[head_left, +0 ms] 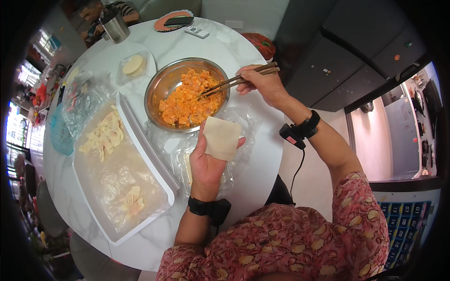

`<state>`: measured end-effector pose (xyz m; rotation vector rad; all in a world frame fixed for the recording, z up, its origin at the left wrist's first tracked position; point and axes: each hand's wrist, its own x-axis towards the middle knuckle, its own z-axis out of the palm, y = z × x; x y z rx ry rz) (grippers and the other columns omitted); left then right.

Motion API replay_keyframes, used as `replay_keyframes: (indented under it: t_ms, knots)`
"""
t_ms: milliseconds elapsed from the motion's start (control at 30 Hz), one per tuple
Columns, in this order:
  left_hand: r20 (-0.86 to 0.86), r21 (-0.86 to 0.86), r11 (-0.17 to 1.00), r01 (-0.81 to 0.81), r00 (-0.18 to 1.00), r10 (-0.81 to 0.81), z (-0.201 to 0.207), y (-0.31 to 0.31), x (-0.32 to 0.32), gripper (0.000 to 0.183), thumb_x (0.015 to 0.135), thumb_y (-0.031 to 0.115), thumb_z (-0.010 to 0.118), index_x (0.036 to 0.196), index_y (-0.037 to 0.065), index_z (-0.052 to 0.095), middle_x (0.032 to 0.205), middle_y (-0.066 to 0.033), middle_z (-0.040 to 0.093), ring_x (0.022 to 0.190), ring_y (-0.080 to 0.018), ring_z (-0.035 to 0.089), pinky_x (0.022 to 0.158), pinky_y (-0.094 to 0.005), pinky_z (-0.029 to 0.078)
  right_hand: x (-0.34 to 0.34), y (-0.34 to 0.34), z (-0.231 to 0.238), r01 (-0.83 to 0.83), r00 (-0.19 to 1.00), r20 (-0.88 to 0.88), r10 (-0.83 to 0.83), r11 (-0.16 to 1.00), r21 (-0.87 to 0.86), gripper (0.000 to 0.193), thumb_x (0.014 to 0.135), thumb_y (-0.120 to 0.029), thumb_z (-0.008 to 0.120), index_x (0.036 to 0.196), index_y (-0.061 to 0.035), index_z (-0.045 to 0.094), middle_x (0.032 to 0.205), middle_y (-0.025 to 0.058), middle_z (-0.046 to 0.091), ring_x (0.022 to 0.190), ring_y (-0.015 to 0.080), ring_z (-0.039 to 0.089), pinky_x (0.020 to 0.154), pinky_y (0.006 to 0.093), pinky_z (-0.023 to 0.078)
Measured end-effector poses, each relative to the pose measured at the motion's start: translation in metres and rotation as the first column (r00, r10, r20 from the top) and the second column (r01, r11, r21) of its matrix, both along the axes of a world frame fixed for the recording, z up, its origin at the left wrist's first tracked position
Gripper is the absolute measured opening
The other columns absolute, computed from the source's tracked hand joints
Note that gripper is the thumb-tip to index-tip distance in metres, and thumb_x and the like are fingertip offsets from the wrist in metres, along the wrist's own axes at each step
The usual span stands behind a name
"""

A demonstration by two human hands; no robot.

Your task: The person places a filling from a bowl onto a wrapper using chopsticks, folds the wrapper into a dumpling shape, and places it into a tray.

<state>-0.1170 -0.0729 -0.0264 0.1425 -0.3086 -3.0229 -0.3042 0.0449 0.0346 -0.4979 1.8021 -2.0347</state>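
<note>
On my left hand (205, 168) lies a square wonton wrapper (222, 139), held flat over the palm and fingers with the thumb along its left edge. My right hand (263, 84) grips a pair of brown chopsticks (234, 83), their tips down in the orange minced filling (190, 100). That filling sits in a steel bowl (154, 112) just beyond my left hand. Left of the bowl, a white tray (150, 157) lined with clear plastic carries folded wontons (105, 135) in a far heap and a smaller near group (133, 202). Clear plastic packaging (180, 164) is partly hidden under my left hand.
Round yellowish wrappers (134, 65) rest in a clear container beyond the tray. A steel cup (115, 29), a remote control (197, 32) and a plate (164, 22) with a dark phone stand at the far side. Another person (126, 11) sits at the far left. The table edge (282, 140) curves at right.
</note>
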Motion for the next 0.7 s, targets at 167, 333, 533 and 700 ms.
replay_keyframes:
  t_ms: [167,333,533,700]
  knots:
    - [0.067,0.168,0.986,0.020,0.997,-0.032,-0.004,-0.004,-0.002,0.042,0.094,0.026,0.036,0.134,0.013,0.033,0.133,-0.0101,0.039,0.123,-0.0329,0.038,0.099,-0.0634,0.025,-0.005,0.011,0.006,0.078,0.996,-0.053,-0.078,0.997,-0.006,0.018,0.084,-0.013,0.055,0.088,0.0037,0.062,0.069,0.0081,0.060,0.053,0.0127,0.058,0.049,0.0245,0.051]
    - [0.062,0.166,0.985,0.044,0.997,-0.055,-0.008,-0.005,-0.003,0.043,0.094,0.027,0.035,0.134,0.011,0.032,0.133,-0.0107,0.039,0.123,-0.0328,0.037,0.100,-0.0623,0.026,-0.006,0.017,0.011,0.078,0.996,-0.047,-0.081,0.995,-0.064,0.020,0.086,-0.017,0.055,0.085,0.0027,0.061,0.069,0.0074,0.059,0.051,0.0120,0.057,0.047,0.0233,0.050]
    - [0.056,0.154,0.987,0.052,0.997,-0.061,-0.007,-0.003,-0.002,0.046,0.092,0.027,0.039,0.133,0.008,0.033,0.131,-0.0128,0.040,0.122,-0.0340,0.038,0.099,-0.0616,0.027,-0.006,0.013,-0.014,0.115,0.992,0.061,-0.113,0.993,-0.033,0.023,0.088,-0.019,0.053,0.084,0.0037,0.059,0.070,0.0095,0.060,0.055,0.0145,0.061,0.048,0.0239,0.052]
    - [0.055,0.121,0.992,0.033,0.998,-0.040,-0.006,-0.004,0.001,0.048,0.091,0.026,0.042,0.133,0.006,0.033,0.130,-0.0136,0.041,0.121,-0.0352,0.039,0.099,-0.0604,0.029,-0.010,0.017,-0.027,0.133,0.983,0.140,-0.117,0.985,-0.108,0.023,0.088,-0.018,0.052,0.086,0.0049,0.057,0.073,0.0112,0.061,0.058,0.0158,0.062,0.053,0.0254,0.055]
